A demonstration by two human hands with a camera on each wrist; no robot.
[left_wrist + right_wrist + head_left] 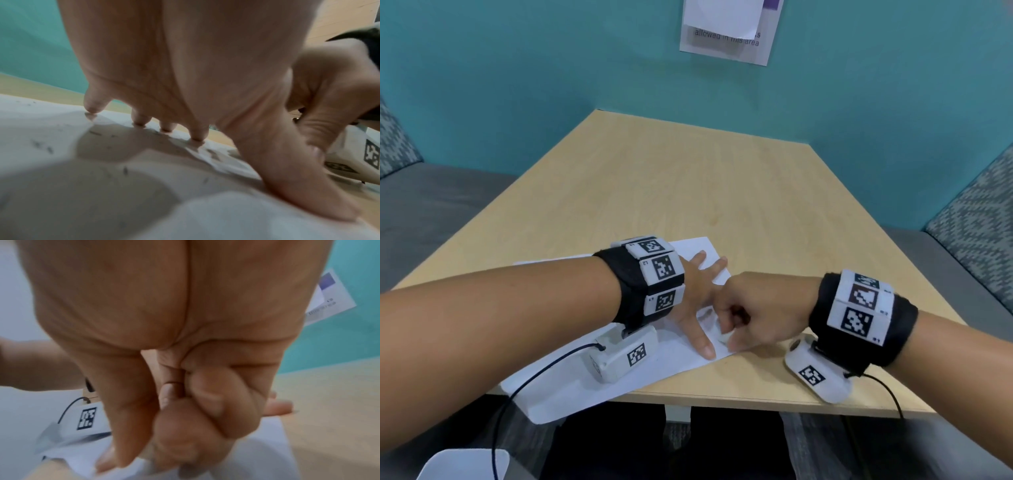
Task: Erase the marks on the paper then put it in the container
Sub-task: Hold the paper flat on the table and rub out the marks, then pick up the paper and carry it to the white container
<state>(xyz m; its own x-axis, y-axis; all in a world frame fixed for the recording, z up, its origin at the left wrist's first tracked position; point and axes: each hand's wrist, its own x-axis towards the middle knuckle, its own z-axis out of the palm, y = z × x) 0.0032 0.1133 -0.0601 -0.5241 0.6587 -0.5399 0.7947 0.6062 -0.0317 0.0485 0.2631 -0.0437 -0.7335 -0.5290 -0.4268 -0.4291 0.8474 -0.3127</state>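
Observation:
A white sheet of paper (674, 359) lies on the wooden table (688, 188) near its front edge, and its near left corner hangs over that edge. My left hand (697, 299) presses flat on the sheet with fingers spread; in the left wrist view its fingertips (197, 136) touch the paper (41, 126), which carries dark eraser crumbs. My right hand (734, 327) is curled round a small white eraser (723, 335) held against the paper beside the left thumb. Faint grey marks (707, 313) show there. In the right wrist view the curled fingers (205, 402) hide the eraser.
A pale rounded-corner object (462, 462) sits low at the bottom left, below the table's edge. Grey benches with patterned backs flank the table. A teal wall with a posted notice (729, 31) stands behind. Black cables run from both wrist cameras.

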